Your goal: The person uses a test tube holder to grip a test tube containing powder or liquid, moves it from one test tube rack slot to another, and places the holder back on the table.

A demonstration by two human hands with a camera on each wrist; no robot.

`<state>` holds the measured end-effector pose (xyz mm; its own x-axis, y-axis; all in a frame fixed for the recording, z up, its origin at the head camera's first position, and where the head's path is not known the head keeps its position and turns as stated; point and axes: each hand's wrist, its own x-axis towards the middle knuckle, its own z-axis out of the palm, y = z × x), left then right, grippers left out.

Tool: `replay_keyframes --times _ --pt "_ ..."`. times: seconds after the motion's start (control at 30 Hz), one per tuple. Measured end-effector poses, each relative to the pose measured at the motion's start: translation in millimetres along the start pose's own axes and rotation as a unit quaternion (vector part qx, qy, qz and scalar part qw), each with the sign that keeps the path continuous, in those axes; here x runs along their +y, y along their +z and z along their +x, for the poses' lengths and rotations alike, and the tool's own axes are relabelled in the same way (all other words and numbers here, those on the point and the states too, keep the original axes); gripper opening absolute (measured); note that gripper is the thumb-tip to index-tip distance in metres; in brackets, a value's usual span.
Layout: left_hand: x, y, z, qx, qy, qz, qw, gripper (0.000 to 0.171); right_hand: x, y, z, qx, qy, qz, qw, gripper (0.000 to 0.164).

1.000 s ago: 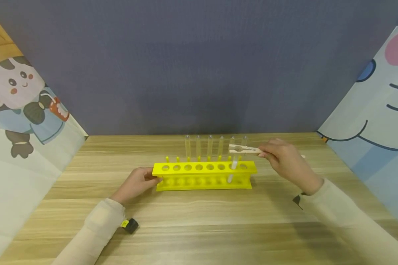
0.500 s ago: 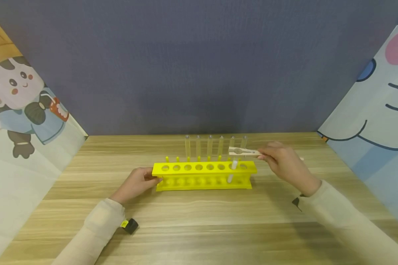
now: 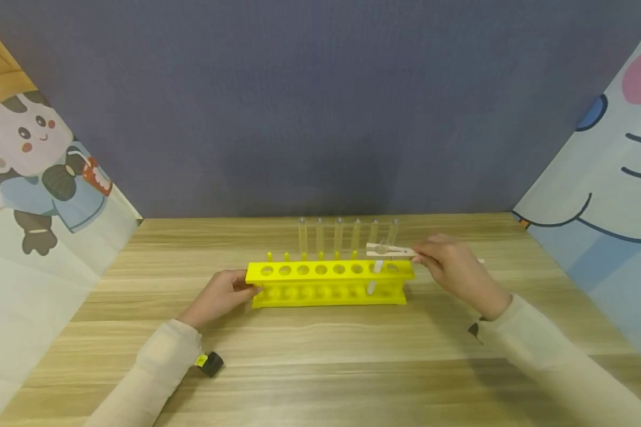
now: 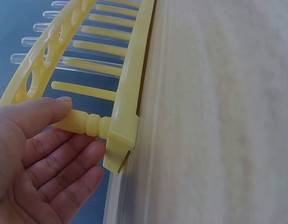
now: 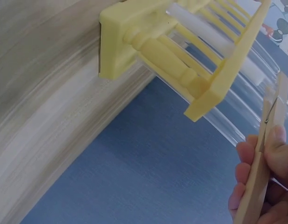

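Note:
A yellow test tube rack (image 3: 320, 272) stands on the wooden table. My left hand (image 3: 223, 296) grips its left end post (image 4: 76, 122), thumb on one side and fingers on the other, as the left wrist view shows. One glass test tube with white contents (image 3: 378, 267) stands slightly tilted in the second hole from the right. Around the upper part of that tube lie the jaws of a wooden test tube clamp (image 3: 397, 253), close over the rack's top. My right hand (image 3: 456, 273) holds the clamp by its handle, thumb against the fingers in the right wrist view.
Several clear test tubes (image 3: 339, 236) stand upside down on pegs along the rack's back. Behind the wooden table (image 3: 299, 367) rises a dark blue-grey partition (image 3: 320, 118). Cartoon-printed panels flank both sides. A black wrist device (image 3: 210, 364) sits at the left cuff.
My right hand has lowered the clamp along the tube toward the rack's top. The white-filled tube, the rack and my left hand have stayed in place.

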<state>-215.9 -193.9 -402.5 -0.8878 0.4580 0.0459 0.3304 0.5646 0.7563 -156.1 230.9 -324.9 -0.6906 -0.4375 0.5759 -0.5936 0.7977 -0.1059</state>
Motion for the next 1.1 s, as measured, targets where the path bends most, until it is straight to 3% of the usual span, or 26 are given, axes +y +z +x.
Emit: replay_keyframes --times 0.43,1.1 --pt "-2.5 1.3 1.4 0.006 0.009 0.000 0.9999 0.031 3 12 -3 -0.006 -0.010 0.023 1.000 0.018" --pt "2.1 0.0 -1.1 -0.001 0.007 -0.015 0.9999 0.033 4 22 -9 -0.020 -0.022 0.003 1.000 0.015"
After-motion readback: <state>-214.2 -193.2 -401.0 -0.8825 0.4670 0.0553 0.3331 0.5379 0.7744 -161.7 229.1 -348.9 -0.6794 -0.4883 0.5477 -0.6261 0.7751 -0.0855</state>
